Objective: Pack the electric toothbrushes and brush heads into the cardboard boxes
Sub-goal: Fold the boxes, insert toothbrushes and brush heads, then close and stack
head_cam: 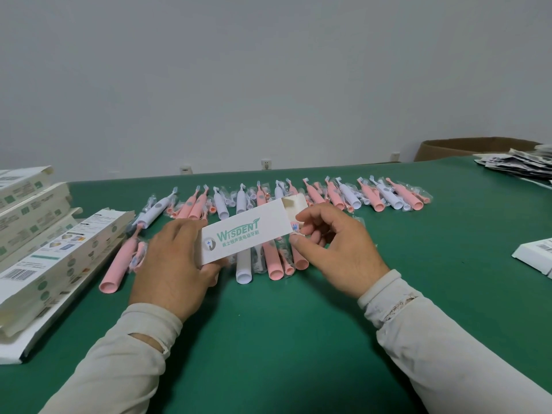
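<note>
My left hand point(173, 264) grips the near end of a white cardboard box point(248, 234) printed with green lettering, held above the green table point(268, 339). Its far flap is open. At that open end, my right hand point(334, 249) pinches a small wrapped brush head point(295, 227) between thumb and fingers. Below the box lie a white toothbrush point(243, 267) and pink toothbrushes point(274, 267). A long row of pink and white toothbrushes point(298, 198) with wrapped brush heads runs across the table behind. One pink toothbrush point(115, 270) lies at the left.
Stacks of flat white boxes point(44, 258) fill the left edge of the table. A pile of printed leaflets point(519, 165) sits at the back right, with a brown carton point(466, 147) behind it. Another white box point(537, 255) lies at the right edge.
</note>
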Demonstrator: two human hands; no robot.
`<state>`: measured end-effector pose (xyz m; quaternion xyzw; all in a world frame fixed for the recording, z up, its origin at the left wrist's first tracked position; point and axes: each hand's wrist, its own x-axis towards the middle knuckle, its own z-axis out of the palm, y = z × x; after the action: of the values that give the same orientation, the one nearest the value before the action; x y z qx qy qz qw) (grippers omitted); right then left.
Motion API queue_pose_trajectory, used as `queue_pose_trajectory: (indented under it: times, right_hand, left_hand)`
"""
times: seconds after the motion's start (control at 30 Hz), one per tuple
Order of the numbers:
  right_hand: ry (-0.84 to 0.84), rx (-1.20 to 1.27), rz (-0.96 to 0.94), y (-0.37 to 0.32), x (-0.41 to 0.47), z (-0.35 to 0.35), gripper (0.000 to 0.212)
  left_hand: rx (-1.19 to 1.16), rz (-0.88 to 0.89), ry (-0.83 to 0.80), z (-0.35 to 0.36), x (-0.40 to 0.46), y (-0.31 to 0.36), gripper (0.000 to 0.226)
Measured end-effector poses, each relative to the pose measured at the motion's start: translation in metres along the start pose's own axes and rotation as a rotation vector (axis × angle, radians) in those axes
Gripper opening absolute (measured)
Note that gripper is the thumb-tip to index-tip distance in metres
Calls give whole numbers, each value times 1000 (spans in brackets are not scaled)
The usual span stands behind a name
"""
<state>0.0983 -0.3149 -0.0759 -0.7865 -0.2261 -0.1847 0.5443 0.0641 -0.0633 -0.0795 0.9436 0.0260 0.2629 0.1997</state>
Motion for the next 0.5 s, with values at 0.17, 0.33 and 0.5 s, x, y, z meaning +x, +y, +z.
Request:
queue_pose_trajectory:
  times: [0.17, 0.33, 0.5]
  right_hand:
    - [3, 21, -35, -2, 2, -2, 17]
    - [-43, -114, -61, -2, 2, -12, 17]
    - [-77, -381, -169, -4, 3, -16, 19]
  left_hand:
    - [17, -25, -24, -1, 0, -1, 70]
    - [71, -15, -45, -1, -2, 4, 65]
    - [79, 1, -41, -1, -2, 4, 64]
